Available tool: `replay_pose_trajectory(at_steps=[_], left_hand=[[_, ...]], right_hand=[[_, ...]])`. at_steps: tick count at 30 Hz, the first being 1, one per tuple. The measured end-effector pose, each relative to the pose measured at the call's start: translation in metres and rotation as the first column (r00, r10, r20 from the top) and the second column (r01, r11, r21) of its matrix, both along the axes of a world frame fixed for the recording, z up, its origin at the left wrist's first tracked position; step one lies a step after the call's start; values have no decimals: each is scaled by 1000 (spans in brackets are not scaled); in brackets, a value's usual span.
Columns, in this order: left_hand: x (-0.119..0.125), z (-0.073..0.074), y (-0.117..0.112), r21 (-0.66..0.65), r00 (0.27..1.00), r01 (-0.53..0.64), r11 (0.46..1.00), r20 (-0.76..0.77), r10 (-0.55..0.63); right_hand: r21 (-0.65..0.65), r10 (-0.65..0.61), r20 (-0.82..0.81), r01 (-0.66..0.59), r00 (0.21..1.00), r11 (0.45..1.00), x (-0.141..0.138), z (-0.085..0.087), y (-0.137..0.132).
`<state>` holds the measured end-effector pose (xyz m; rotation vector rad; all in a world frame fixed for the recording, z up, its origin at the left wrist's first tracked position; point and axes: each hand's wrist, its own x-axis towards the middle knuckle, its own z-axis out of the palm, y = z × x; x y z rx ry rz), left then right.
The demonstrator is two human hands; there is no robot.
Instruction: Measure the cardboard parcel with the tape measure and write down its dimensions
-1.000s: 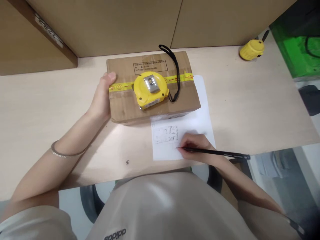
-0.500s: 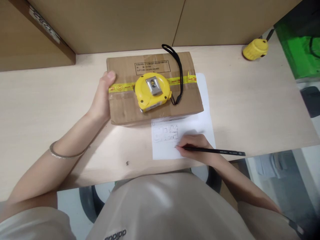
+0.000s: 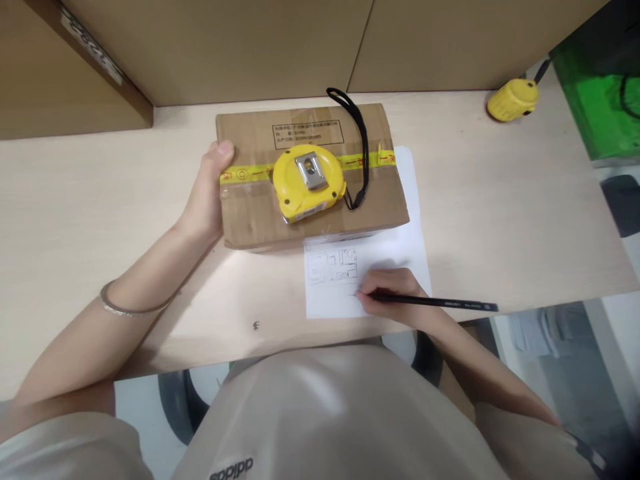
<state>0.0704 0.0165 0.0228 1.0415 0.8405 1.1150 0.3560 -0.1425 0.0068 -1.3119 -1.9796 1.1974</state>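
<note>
A small cardboard box [image 3: 260,213] sealed with yellow tape lies on the pale wooden desk [image 3: 75,200]. On top of it rests a yellow tape measure [image 3: 306,181] with a black wrist strap. My left hand [image 3: 205,193] grips the box's left side, thumb on its top. A white sheet of paper [image 3: 330,297] with small sketches lies partly under the box. My right hand [image 3: 393,293] pinches a black pencil [image 3: 440,303], its tip touching the paper below the sketches.
A second yellow tape measure [image 3: 513,100] sits at the desk's far right. Large cardboard panels [image 3: 225,47] stand along the back and left. A green object [image 3: 600,100] is at the right edge. The desk's front edge runs just below the paper.
The pencil tip shifted slightly over the paper. The left hand and box kept their places; only the view moved a little.
</note>
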Motion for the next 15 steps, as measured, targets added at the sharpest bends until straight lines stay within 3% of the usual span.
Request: replay_pose_trajectory(at_steps=[4, 7, 9, 11, 13, 15], left_hand=[[2, 3, -2, 28, 999, -18, 999, -44, 19], [2, 3, -3, 26, 1000, 9, 1000, -22, -8], [0, 0, -2, 65, 1000, -3, 998, -1, 3], [-4, -2, -1, 164, 996, -80, 983, -29, 86], [-8, -3, -1, 308, 976, -168, 936, -82, 202], [-12, -4, -1, 428, 951, -202, 881, -131, 281]], right_hand=[[-21, -57, 29, 57, 998, 998, 12, 13, 4], [129, -148, 251, 118, 957, 985, 18, 28, 9], [221, -170, 508, 63, 844, 973, 16, 35, 15], [204, -138, 726, -19, 673, 979, 10, 37, 20], [158, -102, 833, -58, 544, 986, 2, 38, 24], [148, -91, 863, -76, 497, 986, -2, 44, 26]])
